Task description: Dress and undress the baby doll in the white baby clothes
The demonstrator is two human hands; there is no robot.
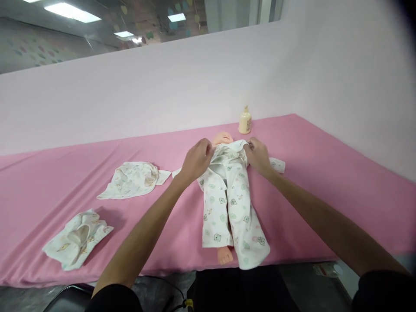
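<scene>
A doll (pixel 222 138) lies on a pink-covered table (pixel 302 208) with its head pointing away from the person, wearing white trousers (pixel 238 195) printed with small green animals, one bare foot (pixel 225 255) poking out of a trouser leg. At the doll's upper body, the left hand (pixel 200 158) and the right hand (pixel 256 154) are each closed in a pinch, fingers and thumb together, holding opposite sides of a white shirt (pixel 231 146) raised just below its head. A pump bottle (pixel 245 122) stands beyond the doll, and a crumpled garment (pixel 133 178) and a folded cloth (pixel 78 240) lie to its left.
</scene>
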